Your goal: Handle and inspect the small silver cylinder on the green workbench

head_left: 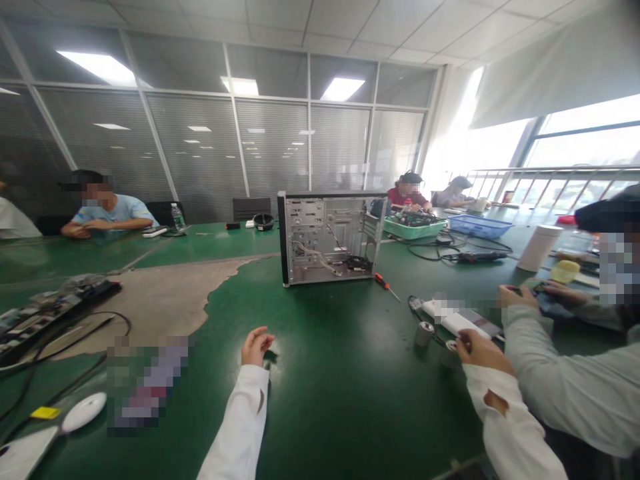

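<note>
On the counter, left hand rests curled, empty; right hand pinches a small cylinder, which could roll toward three o'clock if nudged.

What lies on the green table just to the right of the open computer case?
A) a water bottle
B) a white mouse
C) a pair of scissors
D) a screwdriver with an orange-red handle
D: a screwdriver with an orange-red handle lies on the table beside the right lower corner of the open computer case.
</note>
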A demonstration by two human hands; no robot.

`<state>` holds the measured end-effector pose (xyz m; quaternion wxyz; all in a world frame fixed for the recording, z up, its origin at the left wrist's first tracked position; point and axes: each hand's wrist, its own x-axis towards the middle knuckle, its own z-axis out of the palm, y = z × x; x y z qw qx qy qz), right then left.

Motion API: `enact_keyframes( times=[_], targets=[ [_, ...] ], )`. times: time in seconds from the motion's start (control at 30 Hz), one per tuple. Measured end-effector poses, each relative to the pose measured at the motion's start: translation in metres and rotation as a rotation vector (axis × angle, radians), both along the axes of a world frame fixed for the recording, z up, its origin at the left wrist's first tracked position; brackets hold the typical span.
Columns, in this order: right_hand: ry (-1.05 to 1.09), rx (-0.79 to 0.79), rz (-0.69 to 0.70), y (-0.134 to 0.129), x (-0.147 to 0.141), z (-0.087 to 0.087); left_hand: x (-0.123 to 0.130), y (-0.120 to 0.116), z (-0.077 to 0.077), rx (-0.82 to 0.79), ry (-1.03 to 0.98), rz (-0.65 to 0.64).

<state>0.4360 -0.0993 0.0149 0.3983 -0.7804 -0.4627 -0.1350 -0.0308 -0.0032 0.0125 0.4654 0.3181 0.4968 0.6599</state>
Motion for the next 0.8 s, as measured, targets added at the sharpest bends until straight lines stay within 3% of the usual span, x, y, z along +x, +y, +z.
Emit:
enact_keyframes(
  times=[0.1, 0.3, 0.8],
  targets=[
    [-0.098, -0.172, 0.033, -0.006, 0.008, -0.006, -0.001, 0.002, 0.0, -0.005, -0.001, 0.005],
    [-0.208, -0.076, 0.011, -0.01, -0.005, -0.003, -0.003, 0.002, -0.001, -0.028, 0.015, -0.015],
    [-0.216, -0.063, -0.041, -0.008, -0.013, -0.006, -0.007, 0.003, -0.006, -0.025, -0.042, -0.022]
  ],
)
